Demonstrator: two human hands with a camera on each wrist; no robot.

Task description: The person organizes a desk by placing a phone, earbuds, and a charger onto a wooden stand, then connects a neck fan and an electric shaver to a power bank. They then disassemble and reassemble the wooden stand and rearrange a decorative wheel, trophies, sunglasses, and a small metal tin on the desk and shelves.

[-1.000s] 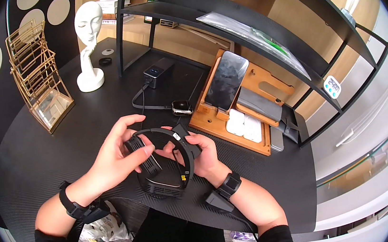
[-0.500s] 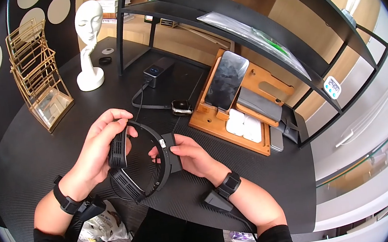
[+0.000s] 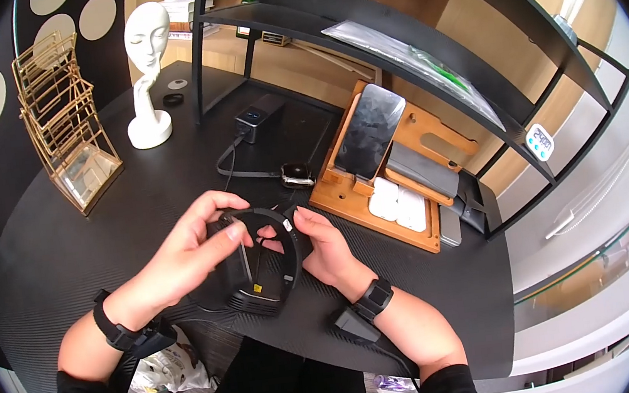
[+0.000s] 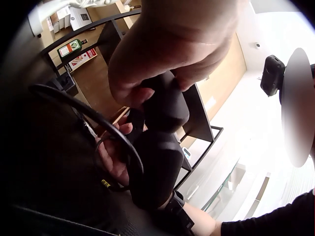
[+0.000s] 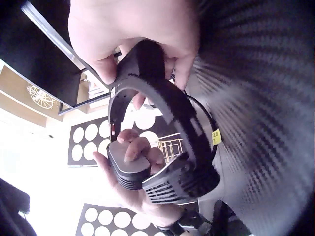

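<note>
A black U-shaped neckband device (image 3: 266, 280) with vented ends and a small yellow sticker hangs just above the black table (image 3: 64, 248), held in both hands. My left hand (image 3: 200, 248) grips one vented end between thumb and fingers; the left wrist view shows this left hand (image 4: 167, 44) curled round the rounded end (image 4: 165, 105). My right hand (image 3: 320, 246) pinches the other end, and the right wrist view shows the right hand (image 5: 133, 34) wrapped over that end (image 5: 142, 64). The band's two ends lie close together.
A wooden stand (image 3: 345, 197) holds a phone (image 3: 369, 132) and white cases (image 3: 397, 202) at the right. A smartwatch (image 3: 295, 174) on a cable and a power block (image 3: 251, 118) lie behind the hands. A white head sculpture (image 3: 145, 68), a gold wire rack (image 3: 62, 124) and a black shelf frame (image 3: 406, 46) stand further back.
The hands have come together and the band, spread wide half a second ago, is now squeezed narrower and turned, with its ends close together.
</note>
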